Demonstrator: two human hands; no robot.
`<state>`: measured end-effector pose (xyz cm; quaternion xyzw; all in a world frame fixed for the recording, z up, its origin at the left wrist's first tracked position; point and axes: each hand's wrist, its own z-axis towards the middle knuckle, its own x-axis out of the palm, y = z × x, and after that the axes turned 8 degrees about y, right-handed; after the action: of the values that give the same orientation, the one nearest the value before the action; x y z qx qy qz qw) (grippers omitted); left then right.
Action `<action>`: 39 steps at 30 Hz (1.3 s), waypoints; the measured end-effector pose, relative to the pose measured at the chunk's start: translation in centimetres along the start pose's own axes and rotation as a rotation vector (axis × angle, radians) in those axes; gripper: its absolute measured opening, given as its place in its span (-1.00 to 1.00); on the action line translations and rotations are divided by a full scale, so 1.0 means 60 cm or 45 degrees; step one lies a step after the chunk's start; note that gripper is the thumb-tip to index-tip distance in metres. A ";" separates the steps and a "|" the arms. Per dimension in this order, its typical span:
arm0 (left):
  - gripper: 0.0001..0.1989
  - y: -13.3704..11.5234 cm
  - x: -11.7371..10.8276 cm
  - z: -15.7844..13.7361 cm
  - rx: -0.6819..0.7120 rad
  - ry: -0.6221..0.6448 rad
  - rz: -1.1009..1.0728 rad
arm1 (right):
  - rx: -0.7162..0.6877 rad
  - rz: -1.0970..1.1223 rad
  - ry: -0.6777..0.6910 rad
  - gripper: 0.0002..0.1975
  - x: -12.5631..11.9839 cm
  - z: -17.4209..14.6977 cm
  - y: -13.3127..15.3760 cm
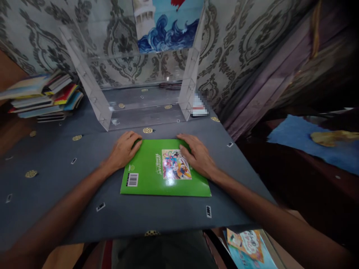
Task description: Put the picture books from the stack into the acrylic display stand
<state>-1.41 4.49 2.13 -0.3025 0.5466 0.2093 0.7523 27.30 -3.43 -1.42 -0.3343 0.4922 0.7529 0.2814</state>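
Observation:
A green thin book [148,164] lies flat on the grey patterned tablecloth, turned sideways to me. It has a barcode at its left and a colourful picture at its right. My left hand [126,149] rests at the book's far left corner, fingers loosely bent and thumb by the edge. Over the far right corner lies my right hand [198,155], with its fingers stretched out and its thumb apart on the cover. Neither hand is wrapped round the book. Part of the printed picture is covered by the right hand.
Beyond the book stands a clear plastic rack [187,86] against the patterned wall. A stack of books [47,97] sits at the far left. Below the table's right edge [249,168] lie a blue cloth [294,138] and colourful books [249,246].

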 end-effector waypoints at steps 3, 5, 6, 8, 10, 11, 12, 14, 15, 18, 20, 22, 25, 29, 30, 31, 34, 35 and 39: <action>-0.72 -0.020 -0.019 -0.013 -0.004 0.034 0.179 | 0.008 0.018 -0.003 -0.61 -0.004 -0.001 0.003; -0.71 -0.048 -0.034 -0.028 0.091 0.075 0.171 | 0.015 0.028 -0.002 -0.61 -0.007 -0.001 0.006; -0.69 -0.066 -0.041 -0.037 0.173 0.118 0.117 | 0.018 0.028 0.000 -0.62 -0.008 -0.001 0.008; -0.63 -0.102 -0.049 -0.058 0.354 0.209 0.028 | 0.025 0.014 0.009 -0.62 -0.011 -0.001 0.012; -0.57 -0.132 -0.048 -0.078 0.482 0.310 0.023 | 0.039 -0.017 0.020 -0.63 -0.013 0.000 0.016; -0.57 -0.142 -0.045 -0.087 0.510 0.341 0.041 | 0.046 -0.034 0.026 -0.63 -0.014 -0.001 0.018; -0.60 -0.147 -0.040 -0.094 0.522 0.354 0.074 | 0.051 -0.051 0.030 -0.63 -0.015 -0.002 0.019; -0.67 -0.148 -0.031 -0.104 0.511 0.351 0.124 | 0.052 -0.085 0.034 -0.63 -0.017 -0.008 0.022; -0.69 -0.143 -0.028 -0.106 0.499 0.342 0.137 | 0.057 -0.105 0.031 -0.63 -0.019 -0.012 0.023; -0.69 -0.121 -0.026 -0.110 0.466 0.327 0.146 | 0.106 -0.173 0.002 -0.63 -0.028 -0.035 0.028; -0.69 -0.105 -0.030 -0.111 0.455 0.322 0.186 | 0.151 -0.206 -0.013 -0.63 -0.037 -0.057 0.034; -0.69 -0.089 -0.034 -0.111 0.433 0.308 0.241 | 0.179 -0.222 -0.026 -0.66 -0.044 -0.083 0.044; -0.62 -0.070 -0.036 -0.110 0.357 0.282 0.277 | 0.191 -0.201 -0.029 -0.73 -0.049 -0.122 0.062; -0.66 -0.057 -0.034 -0.103 0.249 0.202 0.174 | 0.167 -0.144 0.094 -0.76 -0.055 -0.144 0.081; -0.70 -0.057 -0.033 -0.099 0.224 0.185 0.139 | 0.160 -0.162 0.117 -0.74 -0.058 -0.140 0.084; -0.73 -0.058 -0.032 -0.095 0.196 0.176 0.109 | 0.155 -0.192 0.126 -0.72 -0.060 -0.131 0.087; -0.76 -0.063 -0.025 -0.081 0.118 0.161 0.074 | 0.081 -0.253 0.080 -0.70 -0.060 -0.080 0.098; -0.75 -0.064 -0.022 -0.075 0.100 0.152 0.077 | 0.019 -0.232 0.073 -0.70 -0.055 -0.058 0.104; -0.75 -0.065 -0.006 -0.060 0.054 0.100 0.065 | -0.286 -0.055 0.280 -0.60 -0.005 0.038 0.135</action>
<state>-1.53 -0.82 2.58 -0.2806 0.5876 0.2047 0.7308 20.88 -4.25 3.92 -0.4545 0.4254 0.7559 0.2026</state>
